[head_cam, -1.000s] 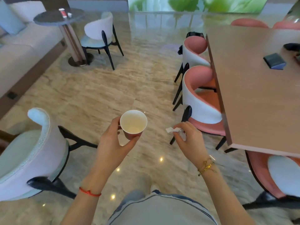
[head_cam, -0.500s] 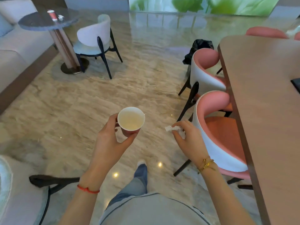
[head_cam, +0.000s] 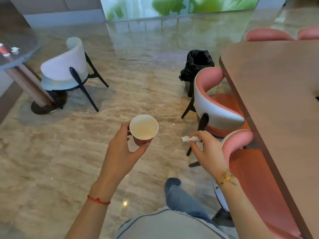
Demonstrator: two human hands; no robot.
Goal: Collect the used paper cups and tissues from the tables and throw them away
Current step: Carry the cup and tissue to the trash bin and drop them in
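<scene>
- At the centre of the frame I see my left hand holding a paper cup upright over the marble floor, its fingers wrapped around the red outside, white inside facing the camera.
- Just right of centre, my right hand has its fingers pinched tight on a crumpled white tissue, near the cup but not touching it.
- A bin lined with a black bag stands on the floor in the upper right-centre, behind a pink chair.
- The long brown worktop fills the right side, with a second pink chair tucked beside it at lower right.
- At the upper left, a round worktop carries another red cup and a white scrap, both blurred, with a pale chair beside it.
</scene>
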